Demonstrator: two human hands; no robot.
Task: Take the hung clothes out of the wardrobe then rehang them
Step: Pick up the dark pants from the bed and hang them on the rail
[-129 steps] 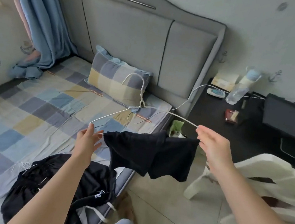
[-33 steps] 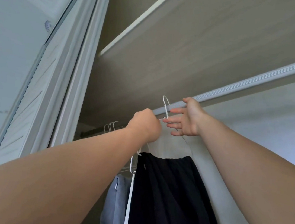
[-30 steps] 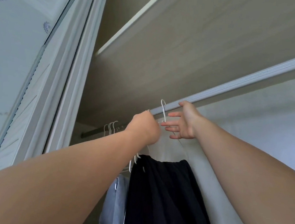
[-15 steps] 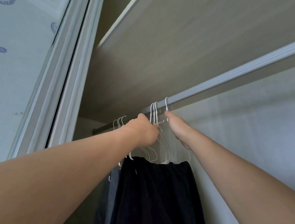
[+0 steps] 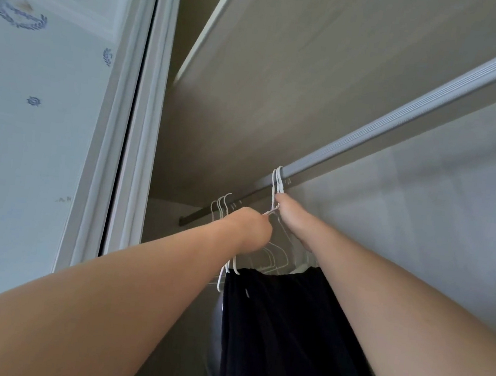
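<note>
I look up into the wardrobe at its hanging rail (image 5: 403,119). White wire hangers (image 5: 277,181) hook over the rail, and a black garment (image 5: 286,331) hangs below them. My left hand (image 5: 250,228) is curled round the hangers' wire just under the rail. My right hand (image 5: 288,214) reaches up beside it and holds the necks of the hangers right below their hooks. Its fingers are mostly hidden behind the hand. A second bunch of white hanger hooks (image 5: 222,203) sits further left on the rail.
The wardrobe's top shelf board (image 5: 286,53) runs overhead. A white door frame (image 5: 129,131) stands at the left beside a pale patterned wall (image 5: 34,101). The wardrobe's side wall (image 5: 437,225) is close on the right.
The hanger with the black garment went from the bed up onto the rail. Over the last second my right hand dropped from the hook to the hangers' necks and both hands drew together.
</note>
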